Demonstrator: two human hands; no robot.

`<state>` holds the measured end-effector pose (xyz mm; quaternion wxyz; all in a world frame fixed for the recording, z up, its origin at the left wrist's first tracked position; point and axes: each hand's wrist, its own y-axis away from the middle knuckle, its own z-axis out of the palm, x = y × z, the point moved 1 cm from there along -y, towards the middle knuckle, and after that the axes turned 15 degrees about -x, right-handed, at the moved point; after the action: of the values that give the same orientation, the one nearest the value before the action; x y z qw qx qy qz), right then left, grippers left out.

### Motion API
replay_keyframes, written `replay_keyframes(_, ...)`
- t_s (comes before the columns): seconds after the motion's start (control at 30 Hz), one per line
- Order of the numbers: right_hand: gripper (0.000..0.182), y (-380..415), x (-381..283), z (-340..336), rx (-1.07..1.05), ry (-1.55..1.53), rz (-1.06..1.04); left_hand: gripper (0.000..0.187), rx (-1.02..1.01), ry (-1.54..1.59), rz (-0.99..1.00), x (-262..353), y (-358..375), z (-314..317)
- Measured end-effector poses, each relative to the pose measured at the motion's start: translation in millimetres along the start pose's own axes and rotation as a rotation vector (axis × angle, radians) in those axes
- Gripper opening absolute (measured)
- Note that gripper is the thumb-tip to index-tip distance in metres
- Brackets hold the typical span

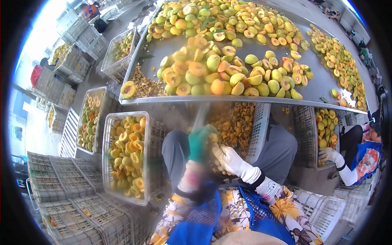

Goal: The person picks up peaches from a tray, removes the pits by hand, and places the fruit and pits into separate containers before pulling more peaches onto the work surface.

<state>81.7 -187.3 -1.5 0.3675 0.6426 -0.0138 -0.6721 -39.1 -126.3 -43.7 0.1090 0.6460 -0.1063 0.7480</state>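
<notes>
My left hand (200,143), in a green glove, is raised in front of my lap and smeared by motion, so its fingers cannot be read. Against it is my right hand (233,160), in a white knit glove, with its fingers closed and bent toward the left one. Whatever lies between them is too blurred to make out. Beneath and beyond both hands, a crate (261,127) between my knees holds brownish-orange fruit pieces (236,122). Just past it, halved yellow-green apricot-like fruit (245,75) is heaped on a metal table (249,50).
Fruit pits (143,83) lie at the table's left corner. A crate of halves (127,159) stands by my left knee, another crate (90,122) beyond it. Stacked crates (67,196) are at lower left. On the right, a co-worker's gloved hand (331,157) touches a fruit crate (306,136).
</notes>
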Motion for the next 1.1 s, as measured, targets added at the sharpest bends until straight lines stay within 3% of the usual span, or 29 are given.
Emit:
replay_keyframes(0.03,0.044,2.0,-1.9,3.2,-0.017,-0.098,0.052,0.024,0.038,0.02,0.006,-3.9,2.5,2.3)
replay_keyframes(0.13,0.044,-9.3,15.9,-4.2,0.025,0.279,-0.085,0.022,-0.012,0.228,-0.065,0.8,2.9,6.2)
replay_keyframes(0.23,0.042,12.2,-9.7,-0.8,-0.201,-0.259,0.165,0.019,-0.254,0.283,-0.287,-3.1,-4.1,-5.1)
replay_keyframes(0.27,0.043,12.0,-7.1,0.4,-0.271,-0.499,0.124,0.021,-0.201,0.312,-0.224,1.0,-0.5,-1.0)
replay_keyframes(0.4,0.049,-1.1,27.2,-10.5,-0.399,-0.875,0.091,0.017,-0.078,0.283,-0.223,14.2,0.7,9.1)
replay_keyframes(0.47,0.048,2.7,19.3,-3.9,-0.379,-0.857,0.063,0.015,0.186,-0.46,0.259,15.8,-0.2,-4.3)
replay_keyframes(0.5,0.048,6.1,14.9,1.1,-0.369,-0.851,0.045,0.015,0.338,-0.377,0.322,18.6,-2.0,-18.6)
replay_keyframes(0.53,0.045,10.3,15.1,4.8,-0.351,-0.771,-0.053,0.015,0.489,-0.297,0.394,24.6,-3.8,-32.1)
replay_keyframes(0.57,0.044,3.0,29.3,0.0,-0.196,-0.561,-0.087,0.017,0.642,0.249,0.271,35.1,-4.3,-59.0)
replay_keyframes(0.6,0.039,-12.2,48.8,-14.4,0.201,0.123,-0.27,0.02,0.781,0.099,0.259,39.0,-1.1,-98.2)
replay_keyframes(0.63,0.034,-26.4,70.9,-27.1,0.596,0.805,-0.438,0.02,0.7,-0.468,0.065,43.5,6.3,-145.4)
replay_keyframes(0.67,0.028,-34.1,94.8,-47.8,0.488,1.078,-0.24,0.02,0.573,-1.024,-0.14,47.2,12.7,-181.4)
replay_keyframes(0.7,0.023,-36.9,116.7,-68.2,0.367,1.334,-0.031,0.022,0.555,-1.297,-0.093,54.5,16.7,-198.4)
replay_keyframes(0.73,0.018,-41.3,128.2,-77.9,0.397,1.382,0.046,0.024,0.526,-1.571,-0.037,65.5,17.6,-211.2)
replay_keyframes(0.77,0.021,-35.1,110.7,-75.0,0.599,1.211,-0.106,0.027,0.502,-1.837,0.034,83.8,8.0,-209.8)
replay_keyframes(0.83,0.028,-43.2,113.7,-82.4,0.449,1.271,0.288,0.033,0.441,-1.543,0.071,95.4,-31.4,-191.9)
replay_keyframes(0.87,0.03,-45.9,120.0,-83.7,0.433,1.224,0.273,0.036,0.402,-1.436,0.092,95.0,-57.9,-183.5)
replay_keyframes(1.0,0.037,-46.8,101.2,-83.0,0.431,1.012,0.226,0.047,0.25,-1.487,-0.267,54.7,-170.4,-148.3)
replay_keyframes(1.1,0.043,-34.7,97.8,-77.8,0.45,0.892,0.119,0.051,0.275,-1.443,-0.214,31.3,-195.0,-126.8)
